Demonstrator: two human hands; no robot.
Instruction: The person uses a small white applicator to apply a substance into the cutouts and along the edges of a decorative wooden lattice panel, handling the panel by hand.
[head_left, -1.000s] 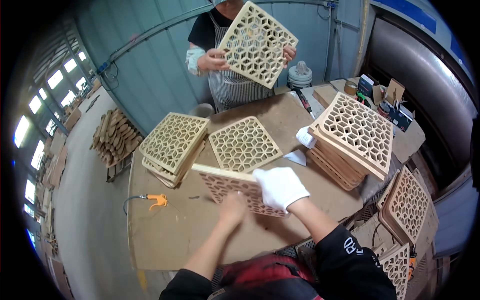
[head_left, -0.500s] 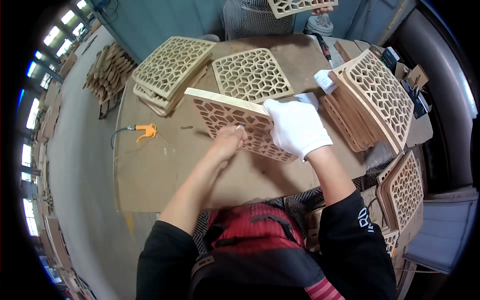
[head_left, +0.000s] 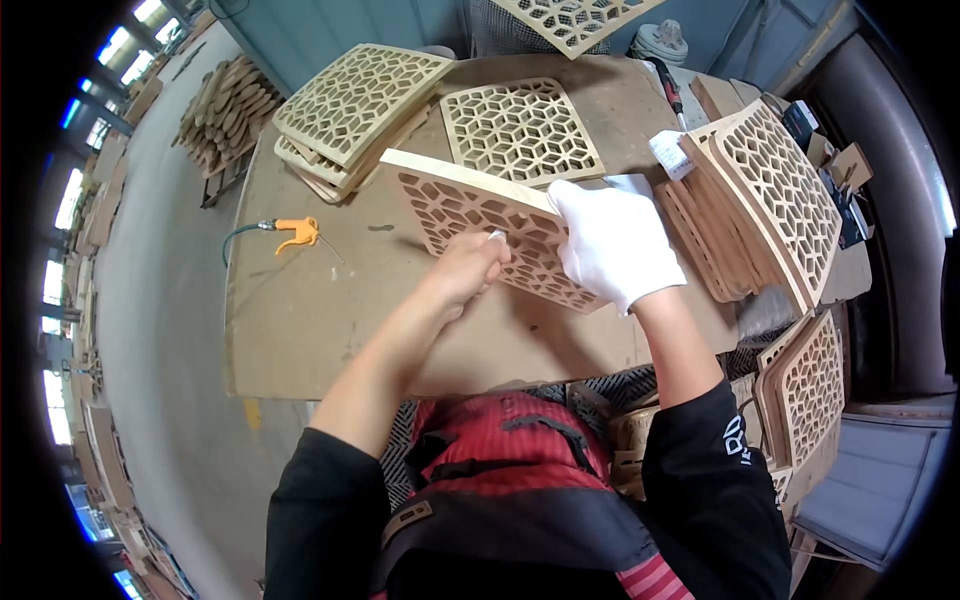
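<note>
gloved R hand [head_left: 622,245] gripping wood lattice panel [head_left: 455,212] by the edge, panel tipped up over counter [head_left: 300,335], bare L hand [head_left: 467,272] curled tight at its face w/ pale bit [head_left: 497,235] poking out, can't tell what tbh

I've got room L of L-hand fingers [head_left: 488,262] over bench [head_left: 300,340] to air gun [head_left: 297,230]; panel [head_left: 460,178] blocks fwd, stack [head_left: 715,240] R of R-hand fingers [head_left: 573,215].

A woodworking workshop is indicated by fretwork wooden panels [head_left: 530,225] held over and stacked on a workbench [head_left: 300,335], an orange air blow gun [head_left: 297,233] laid there, and wooden pieces [head_left: 228,115] heaped beyond.
</note>
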